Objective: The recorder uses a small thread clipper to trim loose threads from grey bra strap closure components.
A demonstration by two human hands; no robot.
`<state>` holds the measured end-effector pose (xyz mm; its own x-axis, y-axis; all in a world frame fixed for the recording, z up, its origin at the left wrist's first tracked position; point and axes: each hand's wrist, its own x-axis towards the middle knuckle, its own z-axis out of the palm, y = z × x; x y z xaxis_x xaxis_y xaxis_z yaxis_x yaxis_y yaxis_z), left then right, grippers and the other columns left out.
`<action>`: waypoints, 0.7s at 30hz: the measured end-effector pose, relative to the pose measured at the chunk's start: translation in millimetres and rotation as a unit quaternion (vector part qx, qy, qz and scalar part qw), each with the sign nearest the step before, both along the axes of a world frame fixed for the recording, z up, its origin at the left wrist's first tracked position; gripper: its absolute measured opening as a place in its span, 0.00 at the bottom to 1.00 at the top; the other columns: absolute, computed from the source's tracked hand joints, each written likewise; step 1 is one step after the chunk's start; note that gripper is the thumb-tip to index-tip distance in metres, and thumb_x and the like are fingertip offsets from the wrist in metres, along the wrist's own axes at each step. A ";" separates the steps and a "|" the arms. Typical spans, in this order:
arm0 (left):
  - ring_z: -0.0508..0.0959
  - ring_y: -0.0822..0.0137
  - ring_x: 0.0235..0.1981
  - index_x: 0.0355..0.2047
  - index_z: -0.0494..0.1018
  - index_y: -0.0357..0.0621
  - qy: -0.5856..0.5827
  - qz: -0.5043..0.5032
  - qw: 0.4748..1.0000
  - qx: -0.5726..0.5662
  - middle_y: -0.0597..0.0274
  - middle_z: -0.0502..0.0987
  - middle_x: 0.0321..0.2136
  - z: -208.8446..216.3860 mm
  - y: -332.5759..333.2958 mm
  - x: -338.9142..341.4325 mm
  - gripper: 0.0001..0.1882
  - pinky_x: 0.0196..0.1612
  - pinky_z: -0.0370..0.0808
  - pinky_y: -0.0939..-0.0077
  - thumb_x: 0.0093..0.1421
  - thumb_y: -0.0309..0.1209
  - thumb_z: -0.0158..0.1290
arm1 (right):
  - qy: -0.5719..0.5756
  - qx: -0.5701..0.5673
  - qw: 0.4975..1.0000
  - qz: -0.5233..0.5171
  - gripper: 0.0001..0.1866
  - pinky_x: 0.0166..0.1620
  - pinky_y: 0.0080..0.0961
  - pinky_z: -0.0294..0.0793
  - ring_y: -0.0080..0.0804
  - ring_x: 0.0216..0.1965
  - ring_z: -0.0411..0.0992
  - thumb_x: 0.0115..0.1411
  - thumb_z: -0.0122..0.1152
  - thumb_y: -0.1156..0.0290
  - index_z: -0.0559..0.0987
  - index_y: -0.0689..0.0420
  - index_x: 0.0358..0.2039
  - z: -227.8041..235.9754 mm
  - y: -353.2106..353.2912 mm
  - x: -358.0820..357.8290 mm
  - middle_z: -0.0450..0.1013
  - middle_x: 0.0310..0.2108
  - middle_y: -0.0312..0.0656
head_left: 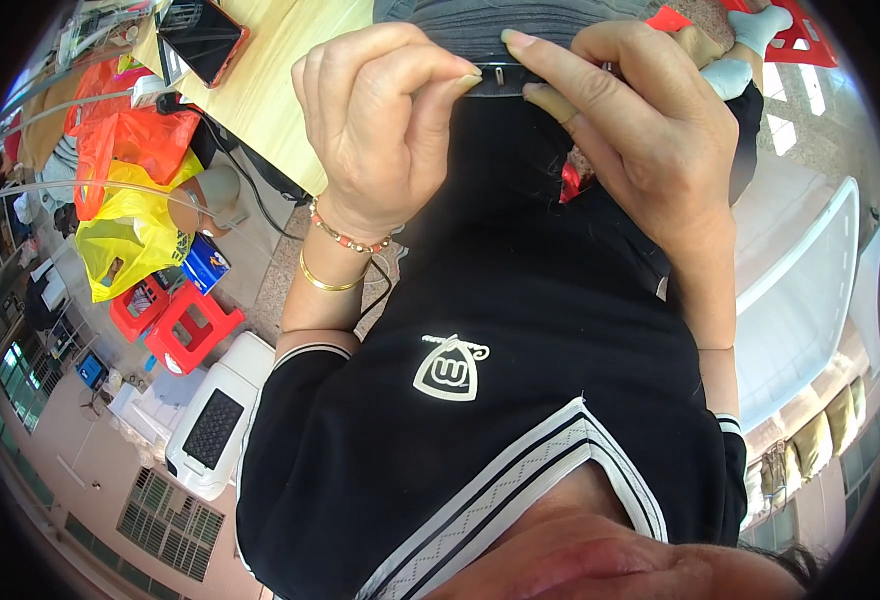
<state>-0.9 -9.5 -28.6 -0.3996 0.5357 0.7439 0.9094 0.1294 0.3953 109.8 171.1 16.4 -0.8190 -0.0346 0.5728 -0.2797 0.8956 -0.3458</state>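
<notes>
A narrow dark band (508,88), seemingly cloth, stretches between my hands, with a small metal piece (500,76) at its middle. Thumb and forefinger of my left hand (375,125) are pinched at the band's left end. My right hand (650,120) has the band's right end between thumb and forefinger, the forefinger reaching along the upper side. Just beyond lies grey ribbed cloth (480,30); whether the band is part of it I cannot tell. Beaded and gold bracelets (332,286) circle my left wrist.
At the left is a light wooden tabletop (270,110) with a phone (205,40) on it. Orange and yellow plastic bags (130,240), red stools (192,325) and a cable (235,165) are below. A pale curved-edged panel (800,300) stands at the right.
</notes>
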 end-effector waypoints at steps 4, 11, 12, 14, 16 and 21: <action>0.73 0.63 0.34 0.34 0.77 0.47 -0.044 -0.005 0.999 -0.023 0.64 0.76 0.32 11.4 -2.0 5.4 0.07 0.41 0.65 0.71 0.54 0.26 0.62 | -0.023 -0.004 1.000 0.000 0.24 0.30 0.18 0.67 0.23 0.28 0.68 0.46 0.73 0.77 0.84 0.54 0.47 5.5 4.0 6.5 0.72 0.32 0.34; 0.76 0.62 0.34 0.24 0.80 0.46 -0.045 -0.190 0.966 -0.167 0.65 0.78 0.30 49.1 -5.6 13.6 0.08 0.40 0.73 0.70 0.48 0.34 0.67 | -0.020 -0.223 0.970 -0.091 0.19 0.35 0.20 0.64 0.26 0.31 0.68 0.51 0.71 0.76 0.82 0.62 0.46 2.1 33.6 20.0 0.72 0.30 0.38; 0.76 0.62 0.34 0.24 0.80 0.46 -0.044 -0.201 0.964 -0.166 0.65 0.78 0.30 49.4 -1.0 12.5 0.08 0.40 0.73 0.70 0.48 0.34 0.67 | -0.013 -0.247 0.962 -0.114 0.19 0.35 0.19 0.63 0.24 0.32 0.67 0.53 0.70 0.75 0.81 0.63 0.46 2.0 37.5 24.2 0.71 0.31 0.37; 0.76 0.63 0.36 0.24 0.81 0.47 -0.012 -0.171 0.973 -0.156 0.64 0.78 0.32 46.8 3.3 11.9 0.10 0.41 0.71 0.71 0.44 0.36 0.70 | -0.039 -0.265 0.954 -0.136 0.19 0.35 0.19 0.63 0.24 0.32 0.67 0.53 0.70 0.75 0.81 0.63 0.46 11.1 36.6 30.3 0.71 0.31 0.36; 0.76 0.63 0.40 0.31 0.81 0.46 0.013 -0.081 0.985 -0.154 0.61 0.77 0.39 42.2 5.5 14.4 0.15 0.43 0.72 0.72 0.43 0.34 0.72 | -0.069 -0.293 0.944 -0.134 0.19 0.35 0.19 0.63 0.24 0.31 0.67 0.53 0.70 0.75 0.81 0.63 0.46 6.8 35.8 31.0 0.70 0.30 0.36; 0.72 0.63 0.40 0.40 0.82 0.48 0.026 0.003 0.990 -0.135 0.65 0.78 0.40 29.2 24.3 10.7 0.19 0.43 0.68 0.71 0.45 0.31 0.70 | -0.077 -0.313 0.943 -0.081 0.21 0.36 0.21 0.66 0.26 0.31 0.68 0.50 0.73 0.77 0.82 0.62 0.47 -4.5 35.5 34.6 0.72 0.29 0.37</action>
